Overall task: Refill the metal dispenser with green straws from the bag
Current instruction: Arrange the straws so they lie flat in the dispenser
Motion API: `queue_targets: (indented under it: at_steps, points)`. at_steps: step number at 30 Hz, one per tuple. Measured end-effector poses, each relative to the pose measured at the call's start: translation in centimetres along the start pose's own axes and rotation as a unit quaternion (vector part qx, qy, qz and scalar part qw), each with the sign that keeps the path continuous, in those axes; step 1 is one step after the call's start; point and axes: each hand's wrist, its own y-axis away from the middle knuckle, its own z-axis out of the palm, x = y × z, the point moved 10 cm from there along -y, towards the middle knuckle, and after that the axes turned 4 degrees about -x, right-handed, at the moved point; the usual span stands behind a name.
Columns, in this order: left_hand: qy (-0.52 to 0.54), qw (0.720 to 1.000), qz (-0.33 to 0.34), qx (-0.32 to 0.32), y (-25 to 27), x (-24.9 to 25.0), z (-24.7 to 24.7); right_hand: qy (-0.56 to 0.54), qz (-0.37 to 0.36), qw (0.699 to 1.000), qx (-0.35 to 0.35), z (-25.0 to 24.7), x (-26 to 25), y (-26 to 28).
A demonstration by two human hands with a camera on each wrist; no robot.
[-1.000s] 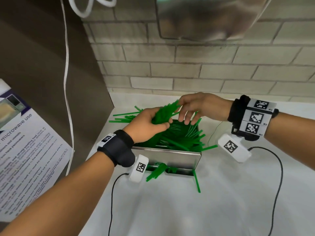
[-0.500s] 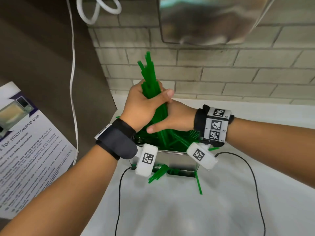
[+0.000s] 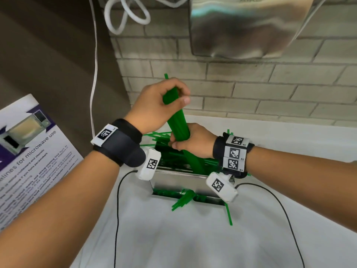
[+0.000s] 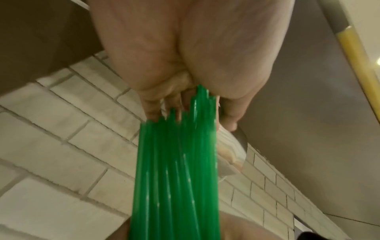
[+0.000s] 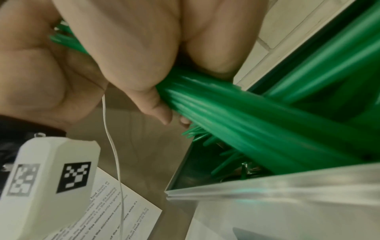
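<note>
A bundle of green straws [image 3: 177,125] stands nearly upright over the open metal dispenser [image 3: 177,179], its lower ends inside the box. My left hand [image 3: 164,101] grips the bundle near its top, and my right hand [image 3: 190,141] grips it lower down, just above the rim. The left wrist view shows the straw bundle [image 4: 176,170] running out of my curled fingers [image 4: 156,104]. In the right wrist view the same straws [image 5: 236,116] slant down into the dispenser [image 5: 267,183]. More loose straws [image 3: 183,199] poke out of the front slot. No bag is in view.
A few stray straws [image 3: 229,214] lie on the white counter [image 3: 193,238]. A microwave notice [image 3: 32,151] leans at the left, with a white cable [image 3: 94,74] hanging beside it. A steel wall unit [image 3: 247,26] hangs above on the brick wall.
Both hands gathered the straws and stood the bundle upright. Since then the bundle has slid down through my left hand, so only one tip shows above it, and my right hand holds lower.
</note>
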Motion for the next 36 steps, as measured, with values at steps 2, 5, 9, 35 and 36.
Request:
queue_targets:
  at_steps: [2,5,9,35,36]
  points:
    - [0.0,1.0,-0.015,0.016,-0.1,-1.1,0.0,0.02,0.021,1.0,-0.001,0.1,0.5,-0.1]
    - [0.026,0.998,-0.009,0.05,0.2,-2.2,-0.5,-0.032,0.01,0.999,-0.02,0.6,0.1,-0.1]
    - [0.09,0.996,-0.027,0.009,0.8,-2.5,0.9,-0.092,-0.018,0.996,-0.003,0.1,-2.0,0.0]
    - [0.187,0.923,-0.337,-0.022,9.0,-18.2,5.9,-0.396,-0.178,0.897,0.078,-9.8,-7.6,2.9]
    - [0.175,0.933,-0.314,-0.029,8.3,-17.7,6.3,-0.37,-0.163,0.912,0.076,-9.0,-7.0,2.6]
